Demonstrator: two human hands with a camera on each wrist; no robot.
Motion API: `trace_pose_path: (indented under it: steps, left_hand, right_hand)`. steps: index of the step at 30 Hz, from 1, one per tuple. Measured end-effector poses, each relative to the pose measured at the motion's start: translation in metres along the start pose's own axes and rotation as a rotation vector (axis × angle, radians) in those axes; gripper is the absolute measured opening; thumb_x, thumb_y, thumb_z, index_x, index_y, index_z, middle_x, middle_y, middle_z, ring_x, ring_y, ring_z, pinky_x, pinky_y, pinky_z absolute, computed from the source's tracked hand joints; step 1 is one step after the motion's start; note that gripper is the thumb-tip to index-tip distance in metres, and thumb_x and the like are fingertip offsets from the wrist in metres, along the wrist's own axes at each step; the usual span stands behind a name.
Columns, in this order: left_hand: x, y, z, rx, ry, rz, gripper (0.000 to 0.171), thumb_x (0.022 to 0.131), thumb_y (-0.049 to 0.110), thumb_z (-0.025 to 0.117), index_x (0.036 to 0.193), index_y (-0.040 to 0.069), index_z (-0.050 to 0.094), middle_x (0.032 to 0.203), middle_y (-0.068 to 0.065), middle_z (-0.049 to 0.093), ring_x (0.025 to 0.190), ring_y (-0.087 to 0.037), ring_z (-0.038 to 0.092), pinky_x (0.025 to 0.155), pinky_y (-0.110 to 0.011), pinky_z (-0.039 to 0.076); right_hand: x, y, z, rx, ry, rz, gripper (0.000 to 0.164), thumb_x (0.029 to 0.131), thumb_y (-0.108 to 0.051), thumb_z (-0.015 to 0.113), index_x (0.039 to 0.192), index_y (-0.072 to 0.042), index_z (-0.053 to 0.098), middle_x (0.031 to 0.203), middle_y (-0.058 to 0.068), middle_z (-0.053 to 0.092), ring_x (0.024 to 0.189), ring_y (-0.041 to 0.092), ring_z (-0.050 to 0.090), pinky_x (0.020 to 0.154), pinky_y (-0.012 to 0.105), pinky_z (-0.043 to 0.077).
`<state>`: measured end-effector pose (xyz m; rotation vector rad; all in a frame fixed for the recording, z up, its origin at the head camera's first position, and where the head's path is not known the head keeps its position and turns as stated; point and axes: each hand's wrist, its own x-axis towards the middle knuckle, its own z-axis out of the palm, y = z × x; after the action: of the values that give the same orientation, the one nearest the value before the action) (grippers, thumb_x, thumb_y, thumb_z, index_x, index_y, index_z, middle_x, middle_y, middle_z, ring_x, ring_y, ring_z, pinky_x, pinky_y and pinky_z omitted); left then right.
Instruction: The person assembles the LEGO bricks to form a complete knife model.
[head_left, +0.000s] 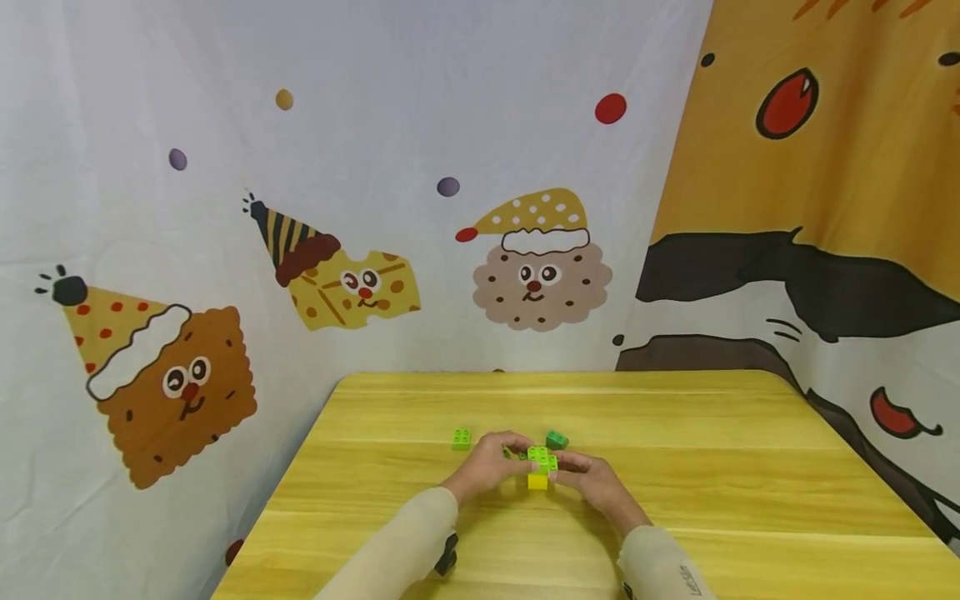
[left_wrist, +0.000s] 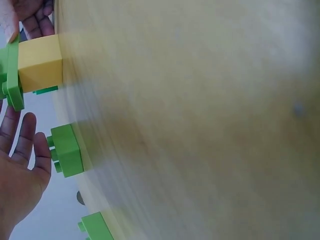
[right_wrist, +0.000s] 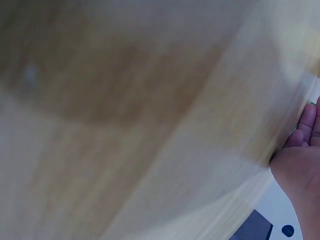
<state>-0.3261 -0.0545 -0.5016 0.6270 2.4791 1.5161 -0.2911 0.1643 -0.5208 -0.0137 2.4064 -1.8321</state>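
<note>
Between the two hands stands a small stack of toy building bricks: a yellow brick at the bottom and light green pieces on top. My left hand pinches the green part from the left, its thumb at the near side. From the right, my right hand holds the green part with thumb and fingers. In the left wrist view the yellow brick rests on the table under a wider green piece. The right wrist view shows only part of the right hand; the stack is hidden there.
Left of the stack lies a light green brick; behind it, a dark green brick. Another green brick stands by the left hand's fingers. The wooden table reaches a printed cloth backdrop.
</note>
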Motion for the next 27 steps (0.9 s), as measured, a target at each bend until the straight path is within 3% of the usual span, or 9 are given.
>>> trace_pose_path:
  steps: [10, 16, 20, 27]
  left_hand:
    - [-0.002, 0.000, 0.001, -0.004, -0.001, -0.011, 0.027, 0.088, 0.038, 0.076, 0.112, 0.028, 0.070, 0.106, 0.012, 0.062, 0.102, -0.016, 0.055, 0.090, -0.045, 0.045]
    - [-0.004, -0.002, -0.002, -0.011, 0.012, -0.004, 0.043, 0.089, 0.042, 0.074, 0.125, 0.020, 0.066, 0.113, 0.006, 0.062, 0.107, -0.019, 0.055, 0.090, -0.043, 0.047]
    - [-0.003, -0.004, -0.009, -0.021, 0.057, 0.034, 0.046, 0.093, 0.041, 0.070, 0.131, 0.017, 0.063, 0.118, -0.002, 0.063, 0.110, -0.021, 0.055, 0.090, -0.042, 0.049]
    - [0.001, -0.012, -0.029, -0.020, 0.161, 0.061, 0.040, 0.095, 0.037, 0.068, 0.127, 0.013, 0.065, 0.111, 0.000, 0.063, 0.104, -0.018, 0.056, 0.084, -0.037, 0.050]
  right_hand:
    - [0.001, 0.001, -0.002, -0.005, -0.012, -0.001, 0.044, 0.085, -0.026, 0.080, 0.124, -0.008, 0.070, 0.125, 0.010, 0.066, 0.119, 0.033, 0.057, 0.100, 0.056, 0.041]
    - [0.001, 0.000, -0.001, 0.004, -0.013, 0.003, 0.045, 0.085, -0.026, 0.080, 0.124, -0.006, 0.069, 0.125, 0.011, 0.066, 0.119, 0.032, 0.057, 0.100, 0.055, 0.042]
    - [0.001, 0.000, 0.001, 0.006, 0.000, 0.005, 0.045, 0.084, -0.026, 0.081, 0.124, -0.006, 0.070, 0.124, 0.010, 0.067, 0.117, 0.030, 0.058, 0.099, 0.054, 0.043]
    - [0.000, 0.001, 0.002, 0.008, 0.016, 0.005, 0.043, 0.084, -0.023, 0.081, 0.122, -0.006, 0.070, 0.120, 0.010, 0.068, 0.114, 0.029, 0.059, 0.099, 0.053, 0.044]
